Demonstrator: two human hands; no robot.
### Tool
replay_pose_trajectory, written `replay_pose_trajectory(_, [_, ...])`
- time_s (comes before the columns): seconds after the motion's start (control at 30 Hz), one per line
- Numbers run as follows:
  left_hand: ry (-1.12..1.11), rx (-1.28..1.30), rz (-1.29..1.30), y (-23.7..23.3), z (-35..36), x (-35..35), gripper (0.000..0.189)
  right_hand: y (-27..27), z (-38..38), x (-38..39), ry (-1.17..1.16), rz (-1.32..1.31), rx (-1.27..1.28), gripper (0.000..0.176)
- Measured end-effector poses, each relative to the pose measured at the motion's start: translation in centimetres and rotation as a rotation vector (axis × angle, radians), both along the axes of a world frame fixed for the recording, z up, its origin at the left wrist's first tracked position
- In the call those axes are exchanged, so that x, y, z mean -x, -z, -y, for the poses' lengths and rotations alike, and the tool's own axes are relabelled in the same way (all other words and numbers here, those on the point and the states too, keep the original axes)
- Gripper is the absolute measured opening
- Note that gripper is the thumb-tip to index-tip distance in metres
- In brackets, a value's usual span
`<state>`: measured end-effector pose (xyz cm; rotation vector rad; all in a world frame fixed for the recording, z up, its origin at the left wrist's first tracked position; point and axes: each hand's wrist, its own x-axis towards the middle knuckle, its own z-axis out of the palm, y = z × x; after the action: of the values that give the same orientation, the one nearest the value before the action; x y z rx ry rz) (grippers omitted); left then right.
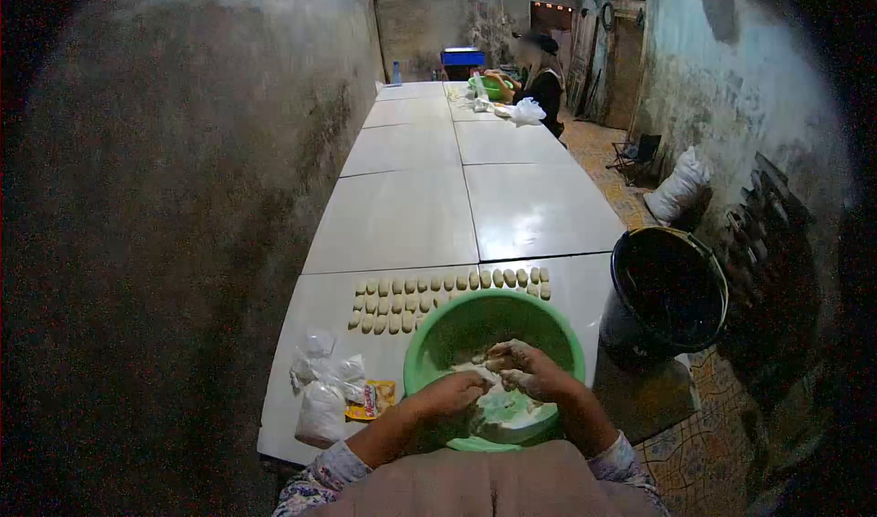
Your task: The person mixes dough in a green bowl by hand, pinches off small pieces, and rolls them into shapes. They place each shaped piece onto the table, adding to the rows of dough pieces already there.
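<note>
A large green basin [422, 348] stands at the near edge of the white table, with white flour [508, 406] in its bottom. Both my hands are inside it, dusted with flour. My left hand [454, 392] is at the left of the flour, fingers pointing inward and curled. Opposite it, my right hand [530, 368] is bent over the flour, its fingers coated; whether either hand holds dough is too small to tell. Behind the basin, several small dough pieces [396, 303] lie in rows, partly hidden by the rim.
Plastic bags of white powder [321, 413] and a yellow packet [372, 398] lie left of the basin. A black bucket [621, 309] stands at the right. At the table's far end, a person [545, 83] works at another green basin [491, 88]. A white sack [678, 186] leans by the wall.
</note>
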<state>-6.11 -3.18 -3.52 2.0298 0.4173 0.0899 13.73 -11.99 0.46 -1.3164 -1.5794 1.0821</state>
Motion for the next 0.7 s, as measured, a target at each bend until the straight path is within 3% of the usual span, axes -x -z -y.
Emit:
replay_pose_trajectory(0.1, [-0.088, -0.049, 0.191, 3.5, -1.1, -0.7, 0.037, -0.1, -0.2, -0.7, -0.14, -0.001, -0.028, 0.038])
replay_pose_trajectory(0.13, [-0.174, -0.259, 0.275, 1.5, -0.6, -0.7, 0.04, -0.4, 0.0, -0.3, -0.095, -0.084, 0.047, 0.04])
replay_pose_trajectory(0.17, [-0.176, -0.257, 0.274, 0.0, -0.2, -0.6, 0.04, -0.8, 0.1, 0.0, -0.051, -0.164, 0.119, 0.041])
replay_pose_trajectory(0.23, [-0.292, -0.016, 0.205, -2.0, 0.2, -0.3, 0.042, -0.9, 0.0, 0.1, -0.011, -0.213, 0.167, 0.036])
replay_pose_trajectory(0.27, [-0.336, 0.125, 0.181, -1.3, -0.1, -0.6, 0.042, -0.7, -0.1, 0.0, 0.027, -0.137, 0.151, 0.031])
replay_pose_trajectory(0.37, [-0.292, 0.056, 0.151, -2.9, 0.3, -0.3, 0.041, 0.5, -0.2, -0.2, 0.074, -0.137, 0.088, 0.021])
replay_pose_trajectory(0.43, [-0.311, 0.067, 0.256, -2.3, 0.5, -0.4, 0.041, -0.1, 0.1, 0.3, 0.097, 0.07, 0.029, 0.025])
replay_pose_trajectory(0.47, [-0.289, 0.093, 0.255, -2.2, 0.6, -0.4, 0.042, 0.3, 0.1, 0.6, 0.132, 0.31, 0.004, 0.031])
replay_pose_trajectory(0.57, [-0.265, 0.158, 0.247, -1.6, 0.3, -0.3, 0.04, -1.4, 0.1, 1.9, -0.011, 0.331, -0.212, 0.035])
replay_pose_trajectory(0.6, [-0.265, 0.194, 0.242, -1.8, 0.3, -0.3, 0.037, -2.5, 0.4, 2.3, -0.018, 0.461, -0.122, 0.036])
replay_pose_trajectory(0.7, [-0.388, 0.176, 0.324, -2.6, 0.7, -0.2, 0.025, -2.1, 0.3, 2.4, -0.013, 0.331, -0.073, 0.039])
